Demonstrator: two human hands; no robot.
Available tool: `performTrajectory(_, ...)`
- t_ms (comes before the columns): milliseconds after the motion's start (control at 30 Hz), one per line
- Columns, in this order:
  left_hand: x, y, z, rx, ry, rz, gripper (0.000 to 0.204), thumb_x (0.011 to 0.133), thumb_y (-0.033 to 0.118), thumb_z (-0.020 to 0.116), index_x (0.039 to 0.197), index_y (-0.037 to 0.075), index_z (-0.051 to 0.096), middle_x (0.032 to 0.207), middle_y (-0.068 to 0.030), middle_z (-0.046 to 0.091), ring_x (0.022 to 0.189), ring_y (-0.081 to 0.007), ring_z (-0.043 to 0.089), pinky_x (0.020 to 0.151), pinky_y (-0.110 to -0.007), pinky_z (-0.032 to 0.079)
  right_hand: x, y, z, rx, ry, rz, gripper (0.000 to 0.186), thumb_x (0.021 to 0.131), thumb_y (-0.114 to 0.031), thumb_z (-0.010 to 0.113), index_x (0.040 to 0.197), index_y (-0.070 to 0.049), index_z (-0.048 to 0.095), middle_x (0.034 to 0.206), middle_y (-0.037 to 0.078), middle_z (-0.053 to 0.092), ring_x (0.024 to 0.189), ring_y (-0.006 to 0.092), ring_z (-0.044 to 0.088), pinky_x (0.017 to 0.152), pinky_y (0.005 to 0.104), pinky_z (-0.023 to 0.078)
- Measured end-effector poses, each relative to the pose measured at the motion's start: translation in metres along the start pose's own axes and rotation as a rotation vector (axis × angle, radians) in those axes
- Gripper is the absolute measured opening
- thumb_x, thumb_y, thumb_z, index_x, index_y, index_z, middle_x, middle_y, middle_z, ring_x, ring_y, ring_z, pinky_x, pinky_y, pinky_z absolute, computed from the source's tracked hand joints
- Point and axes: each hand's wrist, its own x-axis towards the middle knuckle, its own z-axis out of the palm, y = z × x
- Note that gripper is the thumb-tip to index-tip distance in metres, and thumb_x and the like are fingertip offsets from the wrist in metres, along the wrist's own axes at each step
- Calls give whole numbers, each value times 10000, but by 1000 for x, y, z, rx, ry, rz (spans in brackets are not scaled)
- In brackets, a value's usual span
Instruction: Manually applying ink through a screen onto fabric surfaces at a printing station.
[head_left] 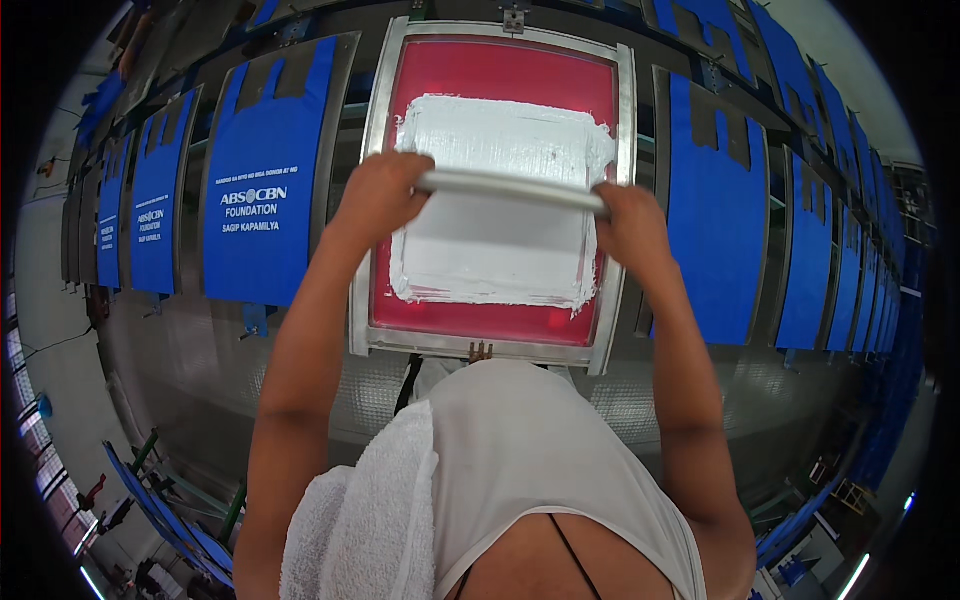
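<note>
A squeegee (pixel 510 188) with a pale bar-shaped handle spans the screen printing frame (pixel 625 120) in front of me. My left hand (pixel 388 190) is closed around its left end, and my right hand (pixel 630 225) grips the right end. Under the bar, a broad rectangle of white ink (pixel 490 245) covers the middle of the red mesh (pixel 505 65), with ragged, thicker ridges along its edges. The frame has metal sides and lies over the long bench. What is beneath the mesh is hidden.
Blue fabric bags with cut-out handles lie on boards in rows, a white-printed one (pixel 265 190) to the left and a plain one (pixel 715 210) to the right. A metal hinge clamp (pixel 514 18) sits at the frame's far edge. A white towel (pixel 375 510) hangs over my left shoulder.
</note>
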Motion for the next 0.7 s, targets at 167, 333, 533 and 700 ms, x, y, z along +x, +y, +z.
performTrajectory(167,19,-54,79,102,-21,-32,461,674,48,640,1122,36,532,1091,-181,580,993,-349,545,868,-431,439,48,40,77,-269,174,-87,330,684,-11,558,1012,-44,547,912,126,590,904,308,570,854,462,406)
performTrajectory(333,-63,-7,70,79,-34,-35,458,639,70,669,1083,43,559,1102,-142,582,997,-312,540,905,-403,402,-36,-4,79,-121,27,-31,338,640,28,580,964,-49,523,911,116,562,898,293,551,847,449,393)
performTrajectory(533,-139,50,24,-42,-192,-144,414,542,54,751,932,50,611,910,-101,613,888,-301,570,801,-415,434,-119,-55,33,29,-150,28,370,601,26,609,961,-47,564,867,117,588,900,310,553,904,460,387)
performTrajectory(700,-142,49,44,-83,-220,-208,383,537,53,734,902,44,616,891,-109,622,874,-288,571,785,-400,434,-106,-54,40,3,-472,217,388,574,8,637,954,-69,615,934,86,642,928,286,590,1039,490,323)
